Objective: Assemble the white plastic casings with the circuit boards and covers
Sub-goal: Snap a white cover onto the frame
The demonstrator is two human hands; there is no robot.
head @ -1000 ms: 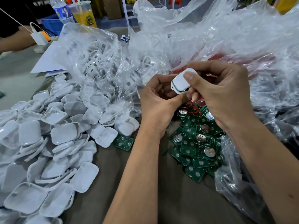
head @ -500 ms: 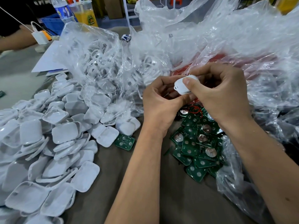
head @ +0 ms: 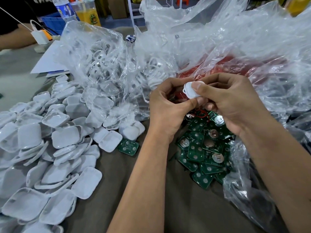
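A small white plastic casing (head: 190,92) is held between both hands above the table. My left hand (head: 165,113) grips it from below and the left, thumb against its lower edge. My right hand (head: 230,105) pinches it from the right, thumb pressed on its top cover. Under the hands lies a heap of green circuit boards (head: 204,148) with round battery holders. One lone board (head: 128,147) sits apart to the left. A big pile of white covers (head: 50,143) spreads over the left of the table.
Clear plastic bags (head: 104,68) with white ring-shaped parts stand behind the covers. Another crumpled bag (head: 252,52) over red items fills the right. A bottle, a drink cup (head: 88,12) and another person's arm (head: 15,39) are at the far left.
Both hands have shifted slightly away from me with the casing. The right thumb now presses further over the cover, hiding more of it.
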